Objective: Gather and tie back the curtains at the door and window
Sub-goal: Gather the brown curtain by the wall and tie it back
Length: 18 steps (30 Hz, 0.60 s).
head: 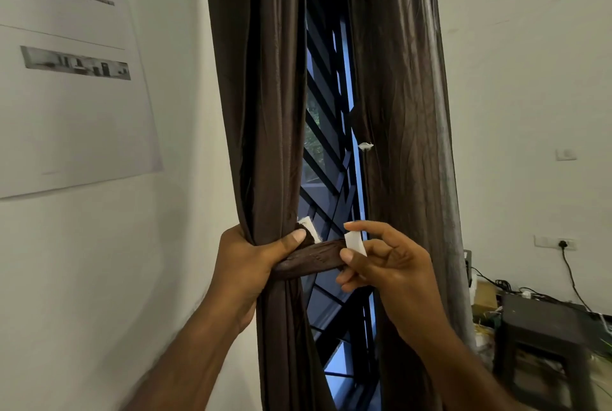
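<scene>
The left hand (246, 265) grips the gathered left curtain (261, 112). The right hand (387, 265) pinches the tie-back strap (314, 256) by its white tab (355, 242). Next, I'd judge, the two white ends must meet.

dark brown curtain (261, 112) at frame centre, matching brown tieback (311, 256) with white tabs (355, 242); black diagonal window grille (326, 145) against blue; white wall (530, 96) right.
</scene>
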Tool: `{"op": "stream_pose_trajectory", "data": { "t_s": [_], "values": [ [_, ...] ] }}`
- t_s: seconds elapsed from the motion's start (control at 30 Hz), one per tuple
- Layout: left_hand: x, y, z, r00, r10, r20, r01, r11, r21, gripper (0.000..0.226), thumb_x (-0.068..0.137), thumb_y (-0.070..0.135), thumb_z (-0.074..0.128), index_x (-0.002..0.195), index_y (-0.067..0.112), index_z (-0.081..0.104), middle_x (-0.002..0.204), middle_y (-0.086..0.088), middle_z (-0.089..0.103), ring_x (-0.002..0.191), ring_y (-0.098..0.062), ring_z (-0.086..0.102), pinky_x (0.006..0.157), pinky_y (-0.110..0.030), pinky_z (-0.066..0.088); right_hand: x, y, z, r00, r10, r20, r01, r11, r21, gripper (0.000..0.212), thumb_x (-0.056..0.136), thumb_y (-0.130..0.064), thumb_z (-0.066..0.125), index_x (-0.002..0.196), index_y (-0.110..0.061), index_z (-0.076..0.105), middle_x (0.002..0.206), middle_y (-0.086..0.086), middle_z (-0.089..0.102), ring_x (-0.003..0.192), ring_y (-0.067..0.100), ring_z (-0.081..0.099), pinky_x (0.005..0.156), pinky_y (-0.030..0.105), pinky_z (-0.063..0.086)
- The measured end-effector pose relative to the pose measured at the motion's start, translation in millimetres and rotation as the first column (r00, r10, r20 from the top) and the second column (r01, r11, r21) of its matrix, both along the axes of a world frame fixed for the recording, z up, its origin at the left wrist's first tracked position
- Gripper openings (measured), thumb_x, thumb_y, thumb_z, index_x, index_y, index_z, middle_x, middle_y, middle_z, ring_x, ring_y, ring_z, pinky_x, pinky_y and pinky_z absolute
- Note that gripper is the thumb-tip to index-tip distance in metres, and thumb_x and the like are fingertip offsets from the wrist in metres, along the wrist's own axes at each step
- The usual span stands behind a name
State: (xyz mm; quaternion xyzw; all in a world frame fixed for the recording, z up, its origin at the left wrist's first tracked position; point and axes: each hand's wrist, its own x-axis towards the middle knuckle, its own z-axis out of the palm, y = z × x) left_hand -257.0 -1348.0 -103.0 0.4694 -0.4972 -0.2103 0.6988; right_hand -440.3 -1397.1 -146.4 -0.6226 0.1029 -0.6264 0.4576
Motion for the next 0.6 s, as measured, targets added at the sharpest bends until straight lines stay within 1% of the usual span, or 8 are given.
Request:
{"op": "stream_pose_trajectory", "data": {
  "t_s": [0.07,0.17,0.27,0.37,0.43,0.47,0.53,0.6],
  "values": [
    [-0.9,1.4,1.3,1.0,-0.014,0.0,0.014,1.0,0.004,0.025,0.057,0.022,0.09,0.08,0.019,0.08,0.08,-0.002,0.078,0.071,-0.018,0.075,0.057,-0.022,0.057,-5.9,-0.8,1.9,0.997,0.055,-0.053,-0.055,0.998,-0.011,0.032,0.08,-0.01,0.073,0.11,-0.023,0.074,0.077,0.021,0.076,0.064,0.031,0.074,0.06,0.029,0.061],
    [-0.7,1.9,1.6,1.0,-0.017,0.001,0.017,1.0,0.024,0.02,0.062,0.011,0.09,0.079,0.015,0.08,0.078,-0.005,0.078,0.07,-0.022,0.076,0.056,-0.023,0.056,-13.2,-3.5,4.6,0.98,0.174,-0.099,-0.172,0.985,0.033,0.042,0.081,-0.012,0.071,0.12,-0.028,0.071,0.083,0.022,0.075,0.067,0.03,0.075,0.063,0.029,0.061],
    [-3.0,2.4,2.9,1.0,0.0,0.008,-0.001,1.0,0.026,0.016,0.065,0.008,0.088,0.073,0.018,0.078,0.074,-0.002,0.078,0.067,-0.019,0.075,0.054,-0.02,0.055,-13.8,-6.7,8.0,0.982,0.162,-0.096,-0.161,0.987,0.02,0.044,0.081,-0.011,0.072,0.122,-0.025,0.067,0.081,0.025,0.074,0.061,0.03,0.073,0.058,0.031,0.061],
    [-5.7,2.3,3.9,0.999,0.035,0.017,-0.035,0.999,0.035,0.017,0.066,0.011,0.088,0.077,0.017,0.077,0.072,0.0,0.077,0.066,-0.017,0.075,0.054,-0.021,0.056,-10.8,-9.3,11.8,0.993,0.038,-0.111,-0.044,0.998,-0.049,0.035,0.078,-0.011,0.073,0.11,-0.008,0.061,0.081,0.022,0.075,0.064,0.029,0.074,0.058,0.028,0.06],
    [-6.1,2.6,4.3,0.999,0.046,0.023,-0.047,0.998,0.044,0.019,0.067,0.014,0.088,0.082,0.013,0.077,0.074,0.0,0.077,0.068,-0.017,0.075,0.057,-0.021,0.057,-10.9,-9.9,15.2,0.985,-0.081,-0.153,0.053,0.982,-0.179,0.019,0.078,-0.005,0.073,0.096,0.0,0.068,0.094,0.015,0.078,0.078,0.026,0.075,0.065,0.026,0.061],
    [-6.2,3.2,5.1,0.999,0.048,0.027,-0.049,0.998,0.048,0.02,0.067,0.015,0.088,0.083,0.015,0.077,0.074,0.001,0.077,0.068,-0.015,0.074,0.057,-0.02,0.057,-11.6,-9.7,17.1,0.973,-0.151,-0.176,0.1,0.958,-0.269,0.012,0.078,0.002,0.074,0.089,0.0,0.071,0.103,0.01,0.077,0.083,0.026,0.075,0.068,0.028,0.061],
    [-5.4,4.6,6.6,0.999,0.044,0.032,-0.046,0.997,0.056,0.019,0.068,0.015,0.088,0.082,0.019,0.076,0.073,0.005,0.077,0.066,-0.012,0.074,0.056,-0.018,0.056,-12.0,-10.3,21.8,0.913,-0.352,-0.206,0.234,0.865,-0.445,0.024,0.076,0.009,0.075,0.083,-0.013,0.074,0.116,0.0,0.069,0.079,0.023,0.07,0.069,0.031,0.059],
    [-4.5,5.7,8.4,0.999,0.029,0.039,-0.032,0.997,0.071,0.018,0.068,0.014,0.088,0.082,0.019,0.076,0.074,0.005,0.077,0.067,-0.012,0.074,0.057,-0.018,0.056,-12.3,-11.9,29.7,0.838,-0.515,-0.181,0.333,0.744,-0.579,0.033,0.074,0.008,0.078,0.081,-0.024,0.073,0.115,-0.002,0.065,0.072,0.019,0.063,0.067,0.031,0.056]
  ]
}}
